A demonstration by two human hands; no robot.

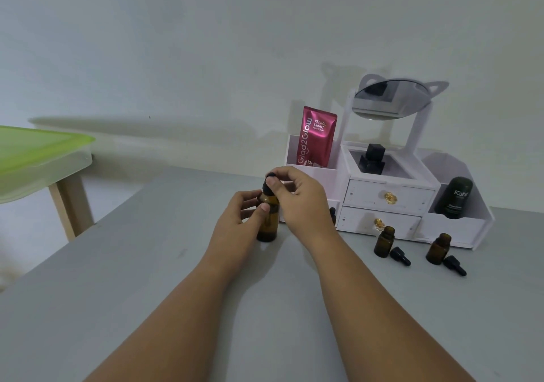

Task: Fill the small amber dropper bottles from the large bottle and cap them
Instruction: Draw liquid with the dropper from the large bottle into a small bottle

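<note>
The left hand (240,214) is wrapping around the body of an amber bottle (268,225) that is standing upright on the grey table (147,264), thumb pressed on the glass at the front and fingers curled behind. The right hand (297,193) is closing over the top of the same bottle — thumb and forefinger are pinching its black dropper cap (269,182), with the other fingers loosely curled.

At about three o'clock from that bottle, two small amber bottles are standing open near the front of a white organizer (459,228): the nearer one (384,242) with a black dropper cap (399,255) lying just beside its base, and the farther one (438,249) with its own black dropper (454,265) lying beside it.

In the organizer, a pink sachet (318,136) is standing at one o'clock from the hands, a dark green bottle (454,197) is sitting at the right end, and a tilted round mirror (391,99) is topping the frame. A green-lidded bin (35,158) is showing at nine o'clock.
</note>
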